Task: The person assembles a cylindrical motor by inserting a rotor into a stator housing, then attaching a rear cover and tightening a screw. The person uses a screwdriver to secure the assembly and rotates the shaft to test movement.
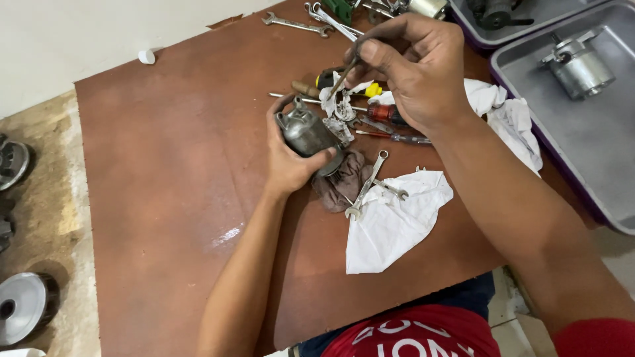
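My left hand [288, 165] grips a small grey metal motor housing [307, 134], holding it just above the brown board [172, 172]. Above it, my right hand [417, 69] pinches a thin dark rod-like tool [344, 76] that angles down toward the housing. A dark greasy rag [347, 182] lies right beside the housing. Screwdrivers with red and yellow handles [387, 114] lie under my right hand.
Wrenches [367, 185] rest on a white cloth [390, 225] near the board's front. More wrenches [294, 25] lie at the far edge. A grey tray [595, 152] at right holds a metal cylinder part [579, 65]. Round metal parts [23, 304] sit on the floor at left.
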